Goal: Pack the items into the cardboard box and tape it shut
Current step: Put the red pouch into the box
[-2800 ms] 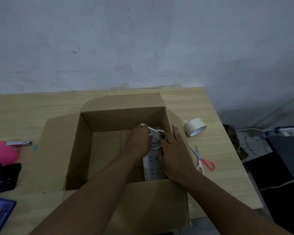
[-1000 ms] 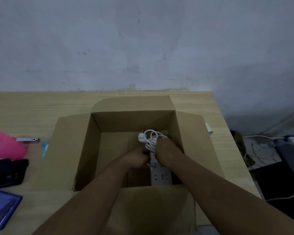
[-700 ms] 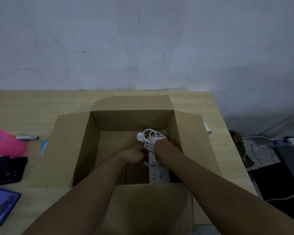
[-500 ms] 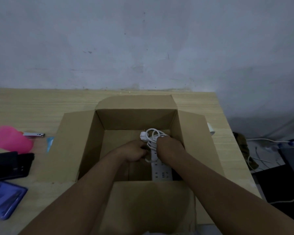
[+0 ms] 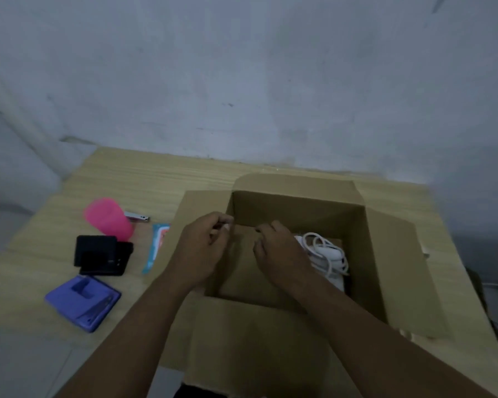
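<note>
The open cardboard box (image 5: pixel 391 254) stands on the wooden table (image 5: pixel 133 179) with its four flaps spread outward. Inside, against the right wall, lies a white power strip with its coiled white cord (image 5: pixel 325 252). My left hand (image 5: pixel 204 248) hovers over the box's left edge, fingers loosely curled, holding nothing I can see. My right hand (image 5: pixel 279 254) hovers above the box's middle, just left of the cord, also loosely curled and empty.
Left of the box lie a pink cup (image 5: pixel 108 222) on its side, a metal nail clipper (image 5: pixel 137 216), a black case (image 5: pixel 101 255), a purple case (image 5: pixel 82 300) and a light-blue packet (image 5: pixel 156 251). A grey wall rises behind the table.
Both hands have let go of the cord and power strip and risen out of the box, drifting left. The camera has turned left, bringing the items on the left further into view.
</note>
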Motion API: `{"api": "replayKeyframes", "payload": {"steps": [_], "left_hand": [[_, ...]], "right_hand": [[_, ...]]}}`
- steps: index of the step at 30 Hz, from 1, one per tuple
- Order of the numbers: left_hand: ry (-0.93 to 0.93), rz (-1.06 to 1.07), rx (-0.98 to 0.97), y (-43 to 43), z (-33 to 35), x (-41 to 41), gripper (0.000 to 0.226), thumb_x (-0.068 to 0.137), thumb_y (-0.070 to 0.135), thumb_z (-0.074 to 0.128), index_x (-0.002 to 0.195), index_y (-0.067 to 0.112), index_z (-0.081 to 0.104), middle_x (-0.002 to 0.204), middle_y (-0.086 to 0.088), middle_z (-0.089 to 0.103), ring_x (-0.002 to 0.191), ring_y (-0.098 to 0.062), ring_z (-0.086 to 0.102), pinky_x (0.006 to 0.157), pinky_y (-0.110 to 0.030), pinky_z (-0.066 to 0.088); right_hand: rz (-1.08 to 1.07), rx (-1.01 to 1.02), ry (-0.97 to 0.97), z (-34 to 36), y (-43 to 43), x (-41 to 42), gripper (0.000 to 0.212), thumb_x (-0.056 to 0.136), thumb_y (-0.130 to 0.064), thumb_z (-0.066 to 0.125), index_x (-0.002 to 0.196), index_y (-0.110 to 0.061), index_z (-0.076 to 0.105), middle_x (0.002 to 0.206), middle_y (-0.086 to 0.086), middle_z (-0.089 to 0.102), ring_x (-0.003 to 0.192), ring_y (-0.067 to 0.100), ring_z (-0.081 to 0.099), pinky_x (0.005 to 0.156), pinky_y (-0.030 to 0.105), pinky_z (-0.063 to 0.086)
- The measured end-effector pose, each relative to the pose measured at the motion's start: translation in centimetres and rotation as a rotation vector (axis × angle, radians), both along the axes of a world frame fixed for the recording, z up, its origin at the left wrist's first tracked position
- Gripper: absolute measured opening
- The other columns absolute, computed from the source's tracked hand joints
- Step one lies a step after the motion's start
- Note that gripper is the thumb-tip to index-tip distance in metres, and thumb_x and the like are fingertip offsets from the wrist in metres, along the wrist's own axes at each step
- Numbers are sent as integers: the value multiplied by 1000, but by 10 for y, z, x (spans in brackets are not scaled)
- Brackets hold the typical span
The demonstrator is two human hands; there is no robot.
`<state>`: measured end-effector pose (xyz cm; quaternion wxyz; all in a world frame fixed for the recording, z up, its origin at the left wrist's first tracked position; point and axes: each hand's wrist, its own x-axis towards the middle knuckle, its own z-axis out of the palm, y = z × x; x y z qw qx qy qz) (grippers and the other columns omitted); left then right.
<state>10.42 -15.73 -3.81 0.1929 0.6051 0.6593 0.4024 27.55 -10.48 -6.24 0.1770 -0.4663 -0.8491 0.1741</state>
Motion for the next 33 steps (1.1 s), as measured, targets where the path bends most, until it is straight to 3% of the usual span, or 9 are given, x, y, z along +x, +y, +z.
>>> {"api": "replayKeyframes", "payload": {"steps": [6, 9, 12, 14, 19, 25, 30, 33], "left_hand": [[-67, 190, -18, -32, -20, -73, 15, 95, 11, 56, 101, 19, 67, 99, 8, 68, 91, 3, 60, 72, -3, 42], [-80, 211, -106, -41, -33, -102, 14, 94, 12, 57, 100, 17, 68, 98, 4, 68, 89, -1, 60, 74, -7, 44], [-53, 175, -214, -43, -49, -129, 10, 95, 15, 56, 98, 17, 66, 101, 3, 66, 94, -11, 62, 77, -25, 51], [4, 154, -300, -38, -60, -145, 8, 95, 19, 56, 101, 16, 62, 106, -1, 64, 99, -15, 61, 77, -27, 50], [204, 101, -515, -16, -85, -162, 48, 90, 31, 61, 129, 8, 46, 122, -13, 48, 109, -24, 47, 87, -31, 43], [161, 109, -694, 11, -101, -155, 96, 82, 46, 71, 149, 6, 15, 144, -19, 26, 132, -35, 30, 102, -43, 38], [203, 221, -779, 27, -110, -155, 130, 67, 49, 83, 152, 3, -5, 145, -20, 27, 133, -37, 31, 106, -45, 34], [107, 257, -792, 37, -112, -156, 139, 62, 40, 89, 151, 4, -10, 146, -22, 24, 130, -40, 35, 100, -47, 39]], "right_hand": [[49, 25, 29, 8, -24, -84, 43, 88, -36, 35, 115, -13, 59, 120, 10, 52, 109, 26, 51, 90, 40, 47], [52, 6, -131, 6, -28, -120, 43, 84, -39, 36, 109, -18, 64, 138, 18, 46, 129, 33, 40, 105, 43, 35], [46, -86, -354, 2, -30, -141, 41, 90, -41, 40, 122, -24, 58, 154, 15, 23, 145, 31, 11, 114, 50, 12], [21, -66, -482, 1, -33, -150, 40, 94, -38, 40, 127, -23, 56, 155, 12, 22, 146, 31, 4, 112, 52, 15], [-16, -50, -637, 5, -39, -161, 36, 90, -33, 49, 120, -19, 63, 148, 13, 29, 145, 34, 7, 96, 46, 34], [-61, -49, -629, 0, -38, -163, 32, 93, -34, 45, 114, -23, 66, 150, 11, 29, 146, 29, 7, 91, 41, 40], [-148, 25, -538, -15, -34, -162, 19, 79, -35, 61, 81, -23, 74, 128, 9, 58, 136, 27, 38, 75, 38, 50], [-142, 38, -496, -15, -33, -163, 22, 85, -34, 55, 91, -22, 73, 136, 7, 52, 142, 24, 28, 83, 39, 49]]}}
